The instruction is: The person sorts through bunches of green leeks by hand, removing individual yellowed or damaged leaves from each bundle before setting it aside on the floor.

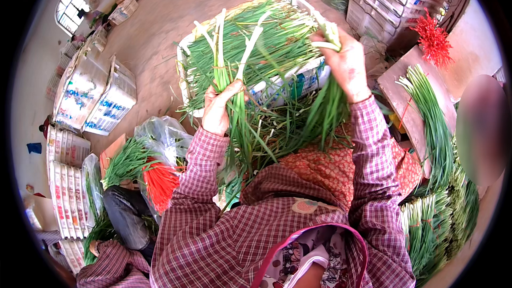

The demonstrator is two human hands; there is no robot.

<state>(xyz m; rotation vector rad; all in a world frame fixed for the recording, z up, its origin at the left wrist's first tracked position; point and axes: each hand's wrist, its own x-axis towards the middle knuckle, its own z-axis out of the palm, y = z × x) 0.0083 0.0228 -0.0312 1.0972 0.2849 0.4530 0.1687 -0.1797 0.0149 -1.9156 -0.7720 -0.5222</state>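
Note:
My left hand (217,108) is closed round a few green onions (218,48), their thick white ends pointing up and the green leaves hanging below my fist. To its right, my right hand (346,64) is raised, its fingers wrapped round another small bunch of green onions (337,101). Pale ends stick out above that grip and long leaves trail down below it. Between and beyond both hands stands a white plastic crate (314,68), heaped with loose green onions (266,26). Loose leaves lie in front of the crate, partly hidden by my hands.
A tied bunch (426,101) lies on a board at right, below red ties (433,40). More bunches (424,224) pile up at lower right. Stacked crates (384,0) stand far right, others (96,96) left. Another person's leg (128,213) and red strips (160,184) are at lower left.

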